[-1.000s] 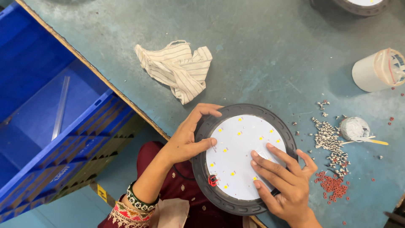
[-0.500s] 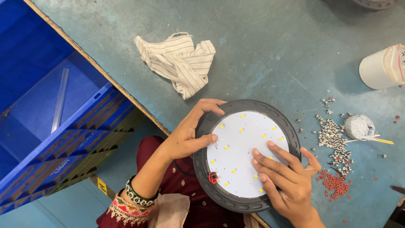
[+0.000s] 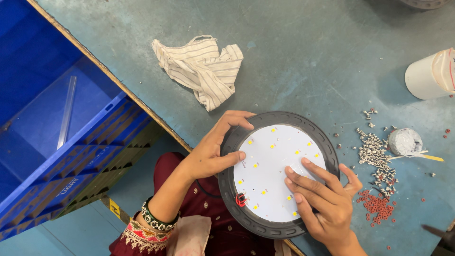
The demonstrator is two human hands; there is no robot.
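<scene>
A round black lamp housing (image 3: 316,132) lies at the table's near edge, with a white disc board (image 3: 270,166) dotted with small yellow chips set inside it. My left hand (image 3: 212,151) grips the housing's left rim, thumb on the board's edge. My right hand (image 3: 322,201) lies flat on the board's lower right, fingers pressing it down. A short red wire loop (image 3: 241,200) shows at the board's lower left edge.
A striped cloth (image 3: 201,68) lies crumpled behind the housing. Right of it are a heap of small silver screws (image 3: 374,154), red washers (image 3: 377,206), a small white paste pot (image 3: 404,141) with a stick, and a white cup (image 3: 429,76). A blue crate (image 3: 57,128) stands left of the table.
The view has shifted slightly. Both hands stay on the housing and board; my right fingers have slid a little across the white board.
</scene>
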